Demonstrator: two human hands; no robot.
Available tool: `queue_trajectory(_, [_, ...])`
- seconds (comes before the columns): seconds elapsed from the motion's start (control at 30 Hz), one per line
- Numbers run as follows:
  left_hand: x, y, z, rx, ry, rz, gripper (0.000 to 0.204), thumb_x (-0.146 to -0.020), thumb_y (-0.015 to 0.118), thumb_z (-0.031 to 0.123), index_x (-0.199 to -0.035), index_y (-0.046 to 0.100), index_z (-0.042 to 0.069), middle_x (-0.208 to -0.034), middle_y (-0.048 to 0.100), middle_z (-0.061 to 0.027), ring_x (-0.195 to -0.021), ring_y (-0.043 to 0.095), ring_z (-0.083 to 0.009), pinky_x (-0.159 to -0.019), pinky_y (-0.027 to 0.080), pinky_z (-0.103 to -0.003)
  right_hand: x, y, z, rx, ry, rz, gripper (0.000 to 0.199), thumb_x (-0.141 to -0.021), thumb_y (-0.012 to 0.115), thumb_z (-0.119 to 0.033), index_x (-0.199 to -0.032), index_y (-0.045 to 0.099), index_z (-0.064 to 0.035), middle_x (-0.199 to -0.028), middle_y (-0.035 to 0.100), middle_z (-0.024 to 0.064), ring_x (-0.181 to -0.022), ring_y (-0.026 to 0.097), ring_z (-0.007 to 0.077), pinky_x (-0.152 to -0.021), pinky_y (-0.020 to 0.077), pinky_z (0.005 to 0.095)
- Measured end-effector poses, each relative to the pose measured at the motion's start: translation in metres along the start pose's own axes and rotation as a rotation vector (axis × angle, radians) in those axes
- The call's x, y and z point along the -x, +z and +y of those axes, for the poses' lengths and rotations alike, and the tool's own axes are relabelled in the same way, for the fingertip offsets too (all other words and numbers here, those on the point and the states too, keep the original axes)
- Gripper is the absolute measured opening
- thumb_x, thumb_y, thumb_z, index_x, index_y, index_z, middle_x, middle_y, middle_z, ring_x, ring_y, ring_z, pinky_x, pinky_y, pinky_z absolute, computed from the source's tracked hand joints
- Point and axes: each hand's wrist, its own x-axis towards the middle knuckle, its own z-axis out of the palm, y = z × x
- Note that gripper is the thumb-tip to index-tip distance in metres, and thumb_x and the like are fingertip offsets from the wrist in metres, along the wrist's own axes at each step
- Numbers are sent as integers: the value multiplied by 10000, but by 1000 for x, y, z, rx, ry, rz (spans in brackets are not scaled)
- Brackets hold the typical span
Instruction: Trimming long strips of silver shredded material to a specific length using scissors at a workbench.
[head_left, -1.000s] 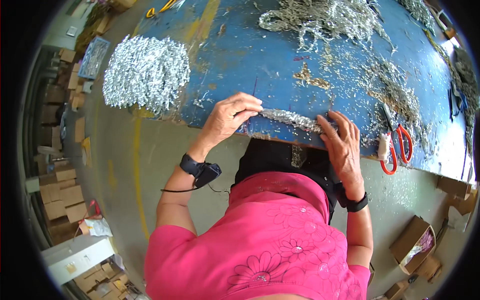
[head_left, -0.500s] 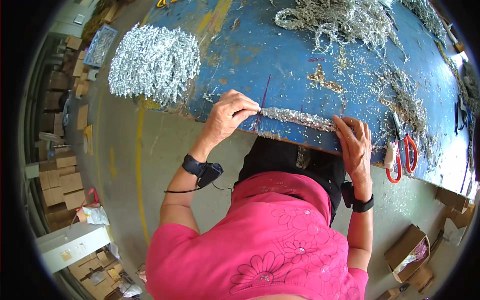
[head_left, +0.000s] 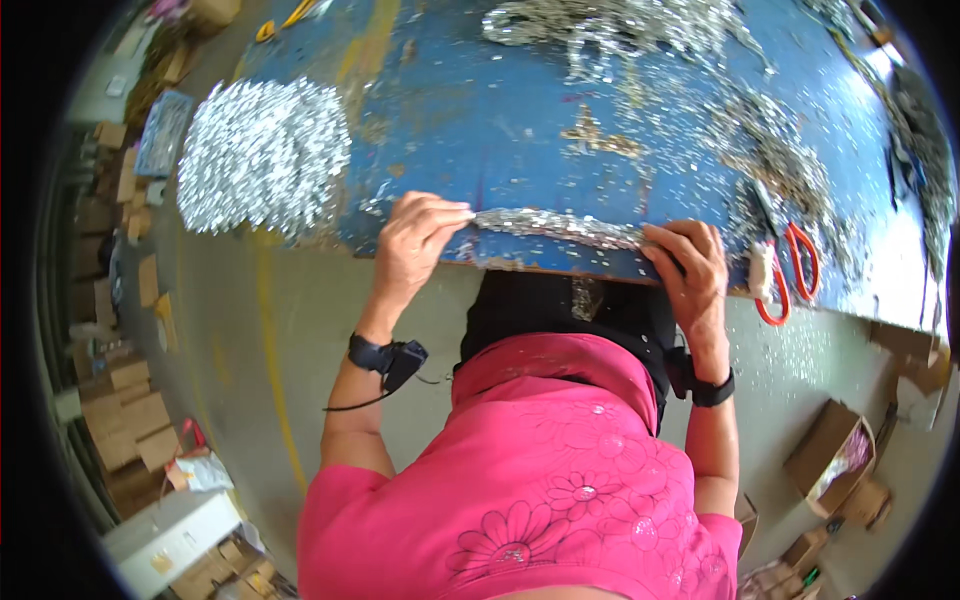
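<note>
A silver tinsel strand (head_left: pixel 560 226) stretches between my hands, close above or on the near edge of the blue table (head_left: pixel 440 140). My left hand (head_left: pixel 412 240) pinches its left end between thumb and fingers. At the other end my right hand (head_left: pixel 692 262) has its thumb and fingertips closed on the strand. Just right of that hand lie scissors (head_left: pixel 800 265) with red handles, one loop wrapped in white. A thick, squarish bundle of silver tinsel (head_left: pixel 265 155) sits at the table's left edge.
Tangled silver tinsel (head_left: pixel 630 25) lies at the far side, and loose scraps (head_left: pixel 790 170) cover the right. A yellow-handled tool (head_left: pixel 290 18) rests at the far left. An open cardboard box (head_left: pixel 832 455) stands on the floor at right; stacked boxes (head_left: pixel 125 425) line the left.
The view has shifted, so the table and its contents appear farther left. Both hands still hold the strand's ends, with little change in their spacing.
</note>
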Motion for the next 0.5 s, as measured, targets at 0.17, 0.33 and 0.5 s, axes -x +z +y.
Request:
queue_trajectory(0.17, [-2,-3,2,-24,2,-11,195,-737,720,-60,-887,689,60,-917,700,-44,-881,622,-219,-781,503,-322,-1,4,-4,-11,-11,51,237,-810,688,-90,-1047,694,-82,-930,616,66,-847,561,264,-766,442,368])
queue_trajectory(0.33, [-3,-1,-1,-11,21,-2,189,-739,737,-34,-887,685,72,-917,696,-36,-902,618,-215,-814,483,-329,2,4,-3,18,-18,86,228,-781,707,-78,-1009,704,-69,-916,613,75,-845,565,261,-770,443,376])
queue_trajectory(0.5, [-2,-2,0,56,-46,-58,190,-754,728,-23,-905,677,82,-931,690,-6,-946,605,-210,-851,475,-333,5,2,-1,2,-26,93,221,-802,699,-62,-1023,703,-65,-922,613,68,-827,559,250,-756,444,367])
